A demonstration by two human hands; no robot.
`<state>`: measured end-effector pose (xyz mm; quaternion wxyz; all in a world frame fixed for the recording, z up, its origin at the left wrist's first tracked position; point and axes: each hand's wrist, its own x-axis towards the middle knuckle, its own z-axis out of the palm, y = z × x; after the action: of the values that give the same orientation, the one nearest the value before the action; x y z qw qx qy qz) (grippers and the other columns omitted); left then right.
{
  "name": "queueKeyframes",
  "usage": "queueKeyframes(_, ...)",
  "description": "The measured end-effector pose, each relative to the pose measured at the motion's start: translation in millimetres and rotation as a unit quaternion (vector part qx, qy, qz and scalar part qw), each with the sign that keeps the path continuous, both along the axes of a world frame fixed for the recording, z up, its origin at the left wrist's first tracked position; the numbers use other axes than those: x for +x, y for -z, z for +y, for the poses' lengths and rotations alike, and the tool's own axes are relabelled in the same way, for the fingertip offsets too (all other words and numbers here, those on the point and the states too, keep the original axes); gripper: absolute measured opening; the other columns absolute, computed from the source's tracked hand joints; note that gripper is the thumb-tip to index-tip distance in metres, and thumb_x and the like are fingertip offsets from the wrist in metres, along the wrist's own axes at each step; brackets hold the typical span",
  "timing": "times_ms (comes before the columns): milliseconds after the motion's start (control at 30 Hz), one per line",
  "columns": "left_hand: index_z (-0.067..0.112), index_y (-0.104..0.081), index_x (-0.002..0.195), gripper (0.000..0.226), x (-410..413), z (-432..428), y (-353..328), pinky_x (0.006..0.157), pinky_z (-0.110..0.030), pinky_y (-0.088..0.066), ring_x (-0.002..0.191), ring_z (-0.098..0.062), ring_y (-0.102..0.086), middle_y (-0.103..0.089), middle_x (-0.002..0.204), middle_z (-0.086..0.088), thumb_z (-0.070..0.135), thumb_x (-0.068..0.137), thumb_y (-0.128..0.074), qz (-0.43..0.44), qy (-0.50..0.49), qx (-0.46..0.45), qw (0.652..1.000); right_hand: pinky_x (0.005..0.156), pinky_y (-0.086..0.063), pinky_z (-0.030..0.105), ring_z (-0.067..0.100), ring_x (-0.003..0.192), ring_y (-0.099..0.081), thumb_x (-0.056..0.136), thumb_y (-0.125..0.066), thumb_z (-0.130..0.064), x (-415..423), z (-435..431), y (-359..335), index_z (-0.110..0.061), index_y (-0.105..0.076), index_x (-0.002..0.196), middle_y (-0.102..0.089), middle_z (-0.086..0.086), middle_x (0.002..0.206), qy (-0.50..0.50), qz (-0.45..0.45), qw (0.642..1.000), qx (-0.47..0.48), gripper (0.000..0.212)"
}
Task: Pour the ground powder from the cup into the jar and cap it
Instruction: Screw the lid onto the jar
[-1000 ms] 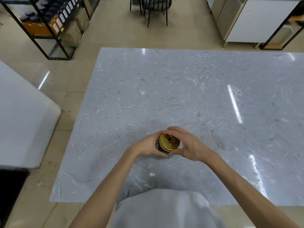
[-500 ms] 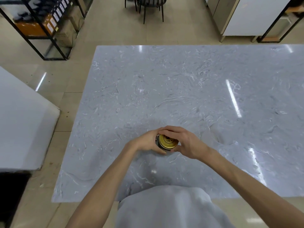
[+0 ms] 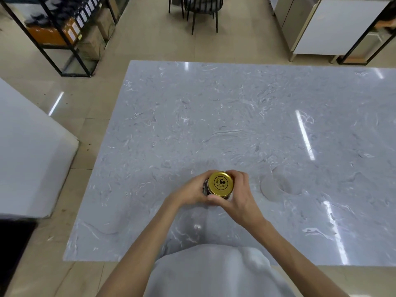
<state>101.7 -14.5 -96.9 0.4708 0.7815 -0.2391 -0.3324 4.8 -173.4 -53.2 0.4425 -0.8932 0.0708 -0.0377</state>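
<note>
A small jar stands on the grey marble table, near its front edge. A gold lid with a black print sits on top of the jar. My left hand wraps the jar's body from the left. My right hand grips the lid's rim, fingers on the far side and thumb on the near side. Most of the jar's glass is hidden by my hands. A clear, nearly see-through cup stands on the table just right of my right hand, apart from it.
A white counter stands left of the table across a strip of floor. Black metal shelving with boxes is at the back left. A black chair and a white cabinet stand behind the table.
My right hand's fingers have slid off the top of the lid onto its rim, and the lid's print has turned. The jar stays where it was.
</note>
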Motion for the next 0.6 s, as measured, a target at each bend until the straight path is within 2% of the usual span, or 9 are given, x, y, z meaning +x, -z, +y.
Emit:
queueKeyframes(67,0.052,-0.050,0.132,0.081,-1,-1,1,0.085,-0.033,-0.061,0.109,-0.002,-0.067,-0.067,0.120,0.024,0.043,0.064,-0.094,-0.007,-0.004,-0.004,1.000,0.092,-0.040,0.010,0.003,0.115,-0.048,0.071,-0.063,-0.076,0,-2,-3,-0.021,-0.041,0.129,-0.043,-0.005,0.126,0.039,0.021,0.998,0.038,0.083)
queueKeyframes(133,0.053,-0.050,0.129,0.080,-3,-4,1,0.084,-0.029,-0.058,0.106,-0.002,-0.068,-0.068,0.117,0.025,0.044,0.063,-0.094,-0.014,-0.008,-0.006,1.000,0.105,-0.035,0.018,0.006,0.132,-0.040,0.087,-0.059,-0.062,7,-2,-8,-0.021,-0.037,0.142,-0.039,-0.006,0.143,0.006,0.012,0.998,0.056,0.072)
queueKeyframes(200,0.057,-0.048,0.126,0.077,-4,-5,1,0.082,-0.028,-0.056,0.104,0.000,-0.068,-0.067,0.115,0.028,0.043,0.064,-0.092,-0.023,-0.012,-0.001,1.000,0.115,-0.028,0.024,0.004,0.142,-0.030,0.096,-0.054,-0.049,11,3,-10,-0.022,-0.034,0.150,-0.036,-0.007,0.154,-0.047,0.013,0.997,0.066,0.063)
queueKeyframes(267,0.059,-0.048,0.126,0.077,-5,-6,4,0.086,-0.032,-0.058,0.105,0.000,-0.067,-0.066,0.116,0.028,0.045,0.064,-0.092,-0.025,-0.019,-0.005,1.000,0.115,-0.030,0.025,0.002,0.139,-0.035,0.098,-0.052,-0.043,2,4,-8,-0.023,-0.039,0.149,-0.042,-0.007,0.153,-0.023,0.018,0.999,0.037,0.056)
queueKeyframes(367,0.058,-0.048,0.127,0.081,-7,-4,6,0.095,-0.039,-0.056,0.110,0.000,-0.065,-0.066,0.120,0.028,0.051,0.061,-0.094,-0.022,-0.039,-0.010,0.999,0.105,-0.045,0.030,0.002,0.127,-0.049,0.099,-0.052,-0.042,-19,-4,-2,-0.023,-0.046,0.144,-0.055,-0.008,0.141,0.049,-0.001,0.999,-0.013,0.048)
queueKeyframes(433,0.057,-0.048,0.127,0.081,-8,-6,8,0.096,-0.039,-0.056,0.110,0.000,-0.065,-0.066,0.120,0.027,0.051,0.061,-0.094,-0.029,-0.035,-0.011,0.999,0.108,-0.042,0.030,0.005,0.131,-0.046,0.100,-0.052,-0.040,-14,-5,-5,-0.020,-0.044,0.146,-0.052,-0.006,0.145,0.045,-0.003,0.999,-0.014,0.051)
queueKeyframes(533,0.056,-0.048,0.126,0.079,-7,-7,5,0.092,-0.040,-0.058,0.107,-0.002,-0.067,-0.067,0.117,0.026,0.045,0.063,-0.094,-0.036,-0.032,-0.010,0.999,0.118,-0.029,0.029,0.008,0.143,-0.033,0.101,-0.052,-0.035,5,8,-14,-0.018,-0.036,0.151,-0.038,-0.004,0.156,0.015,0.028,0.997,0.065,0.055)
queueKeyframes(600,0.058,-0.048,0.125,0.079,-6,-7,4,0.093,-0.039,-0.058,0.107,-0.002,-0.067,-0.066,0.116,0.027,0.043,0.062,-0.094,-0.022,-0.033,-0.010,0.999,0.112,-0.033,0.023,0.003,0.137,-0.039,0.102,-0.047,-0.040,0,12,-14,-0.022,-0.040,0.149,-0.044,-0.007,0.152,0.036,0.035,0.997,0.066,0.051)
